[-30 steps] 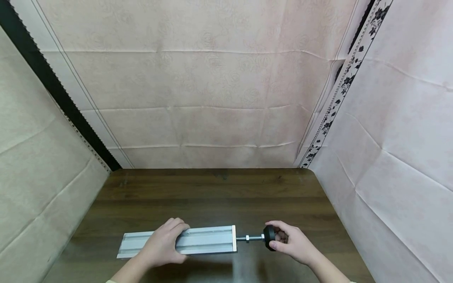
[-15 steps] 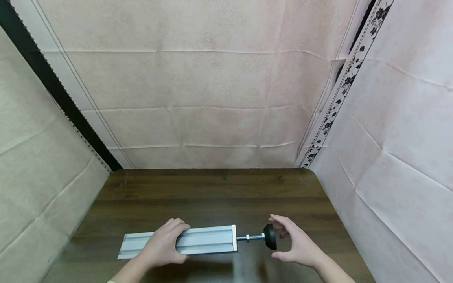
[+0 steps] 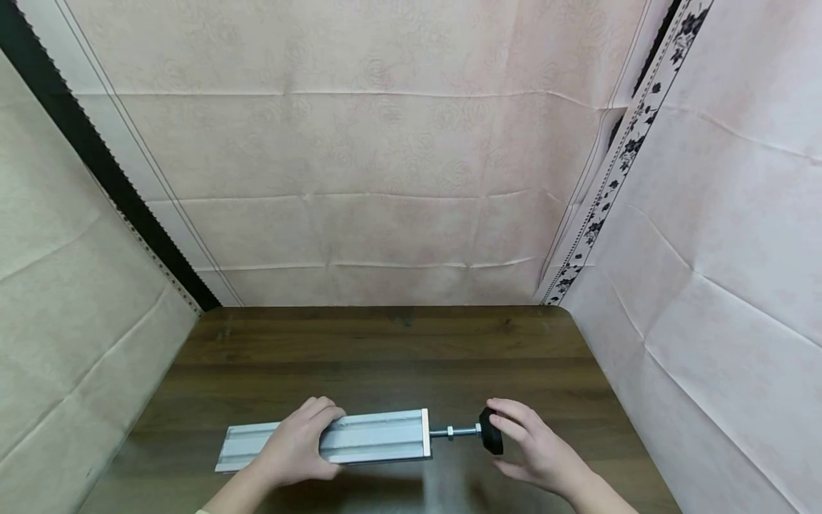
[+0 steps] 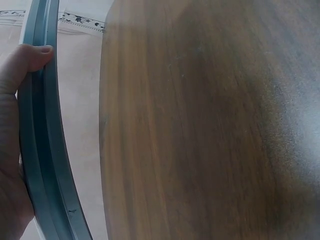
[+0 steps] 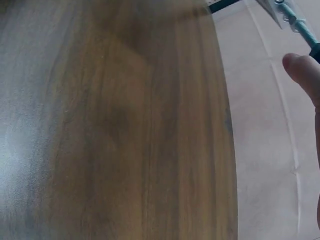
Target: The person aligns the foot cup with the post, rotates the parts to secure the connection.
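My left hand (image 3: 298,442) grips a long aluminium profile (image 3: 375,437) from above, near its middle, thumb along the near side. In the left wrist view the thumb bends over the grooved profile (image 4: 45,120). A threaded rod (image 3: 464,431) with nuts sticks out of the profile's right end plate and carries a black levelling foot (image 3: 491,431). Beside that foot is my right hand (image 3: 539,450), fingers at its upper edge, the thumb below and seemingly just apart from it. In the right wrist view the thumb is near the rod (image 5: 302,30); the other fingers are out of sight.
The profile is held above a brown wood-grain table (image 3: 385,357), casting a shadow on it. Creased pale cloth hangs behind (image 3: 385,235) and at both sides, with a black strip (image 3: 109,157) on the left and a floral border (image 3: 604,193) on the right.
My right hand let go of the black foot, spread its fingers wide around it, then brought them back near it. My left hand and the profile stayed almost still.
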Demonstrator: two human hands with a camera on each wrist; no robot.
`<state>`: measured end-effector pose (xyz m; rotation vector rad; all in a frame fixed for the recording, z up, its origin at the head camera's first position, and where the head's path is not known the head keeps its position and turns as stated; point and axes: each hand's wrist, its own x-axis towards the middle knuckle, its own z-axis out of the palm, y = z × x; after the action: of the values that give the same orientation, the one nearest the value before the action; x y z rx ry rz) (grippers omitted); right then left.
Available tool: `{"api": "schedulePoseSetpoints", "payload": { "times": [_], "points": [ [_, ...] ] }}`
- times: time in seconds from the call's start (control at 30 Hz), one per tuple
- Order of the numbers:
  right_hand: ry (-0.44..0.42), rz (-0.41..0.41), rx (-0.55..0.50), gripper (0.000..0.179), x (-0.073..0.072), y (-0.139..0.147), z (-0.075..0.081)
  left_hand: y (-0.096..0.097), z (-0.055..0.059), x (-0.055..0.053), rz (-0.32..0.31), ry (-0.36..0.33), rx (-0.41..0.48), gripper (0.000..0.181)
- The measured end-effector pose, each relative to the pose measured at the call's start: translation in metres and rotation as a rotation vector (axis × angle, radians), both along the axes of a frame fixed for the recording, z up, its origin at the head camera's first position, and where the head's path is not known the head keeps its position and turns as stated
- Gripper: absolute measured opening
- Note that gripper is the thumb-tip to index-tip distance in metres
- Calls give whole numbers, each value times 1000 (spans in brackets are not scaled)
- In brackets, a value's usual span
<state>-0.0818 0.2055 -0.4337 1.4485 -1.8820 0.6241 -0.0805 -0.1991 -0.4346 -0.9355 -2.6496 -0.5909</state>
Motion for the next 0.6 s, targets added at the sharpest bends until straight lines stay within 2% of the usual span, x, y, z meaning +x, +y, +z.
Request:
{"api": "schedulePoseSetpoints", "payload": {
  "times": [0.23,0.6],
  "points": [
    [-27,16,-4,35,-1,0,-1,0,0,0,-2,12,-4,61],
    [-149,-37,-39,45,3,-1,-2,0,-1,-1,-10,53,-5,63]
  ]
}}
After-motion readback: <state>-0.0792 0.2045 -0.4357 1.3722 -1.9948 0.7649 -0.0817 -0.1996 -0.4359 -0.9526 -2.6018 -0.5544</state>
